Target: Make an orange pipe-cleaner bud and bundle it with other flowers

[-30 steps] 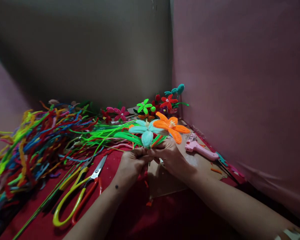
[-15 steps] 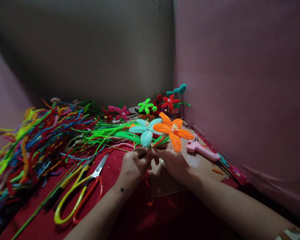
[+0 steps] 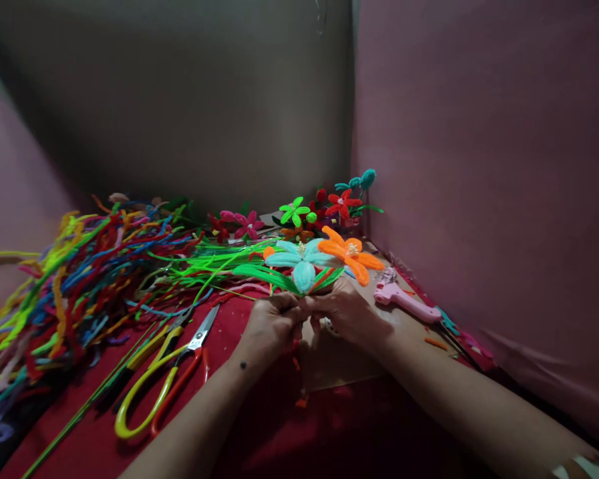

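My left hand (image 3: 267, 327) and my right hand (image 3: 348, 310) meet at the middle, fingers pinched together at the base of two pipe-cleaner flowers. The pale turquoise flower (image 3: 304, 274) rises right above the fingertips, with pale stamens at its centre. Close against it on the right is the orange flower (image 3: 350, 250), tilted over my right hand. Long green pipe-cleaner leaves (image 3: 265, 274) spread to either side below the petals. The stems inside my fingers are mostly hidden.
A heap of coloured pipe cleaners (image 3: 94, 266) lies left. Scissors (image 3: 197, 339) and yellow-handled pliers (image 3: 167, 338) rest on the red cloth (image 3: 259, 432). A pink glue gun (image 3: 409, 303) lies right on a brown board (image 3: 344, 372). Finished flowers (image 3: 293, 212) stand behind.
The orange flower has tipped and turned slightly, and its lower petal has swung right. The green leaf at left now shows more fully. Both hands keep their pinch.
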A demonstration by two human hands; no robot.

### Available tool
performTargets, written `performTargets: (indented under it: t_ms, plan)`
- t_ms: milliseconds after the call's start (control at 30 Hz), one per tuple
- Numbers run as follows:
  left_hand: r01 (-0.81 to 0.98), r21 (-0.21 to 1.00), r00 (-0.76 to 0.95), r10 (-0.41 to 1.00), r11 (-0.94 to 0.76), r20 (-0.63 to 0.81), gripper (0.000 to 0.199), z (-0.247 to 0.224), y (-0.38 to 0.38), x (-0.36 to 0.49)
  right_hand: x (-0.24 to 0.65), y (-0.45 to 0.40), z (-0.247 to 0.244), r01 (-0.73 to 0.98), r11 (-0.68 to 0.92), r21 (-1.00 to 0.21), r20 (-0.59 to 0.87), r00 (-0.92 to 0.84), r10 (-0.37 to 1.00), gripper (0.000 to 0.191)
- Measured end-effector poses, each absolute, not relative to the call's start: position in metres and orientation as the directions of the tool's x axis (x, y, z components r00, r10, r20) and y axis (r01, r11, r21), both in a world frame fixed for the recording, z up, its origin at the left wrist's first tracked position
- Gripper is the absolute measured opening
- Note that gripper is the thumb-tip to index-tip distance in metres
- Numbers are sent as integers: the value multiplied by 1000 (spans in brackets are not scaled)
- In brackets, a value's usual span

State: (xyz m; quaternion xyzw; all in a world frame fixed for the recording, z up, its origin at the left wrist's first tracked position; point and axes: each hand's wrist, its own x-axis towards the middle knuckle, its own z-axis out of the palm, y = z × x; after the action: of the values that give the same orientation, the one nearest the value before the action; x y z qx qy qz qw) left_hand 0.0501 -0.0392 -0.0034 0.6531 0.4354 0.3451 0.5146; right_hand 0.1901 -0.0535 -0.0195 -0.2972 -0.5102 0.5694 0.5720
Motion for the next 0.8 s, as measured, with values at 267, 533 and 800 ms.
performTargets:
  t_ms: [267,533,800]
  plan:
    - [67,994,384,922,-84,52,18,0,-41,51,181,-58,-12,-363,209,-908,246,-58,967,25]
    - [92,996,387,922,-10,-27,18,-2,-35,46,187,-55,-17,-263,276,-924,294,-30,955,29]
    - [111,994,279,960,0,-31,27,0,-39,49,183,-64,-5,-262,272,-926,293,-46,955,33]
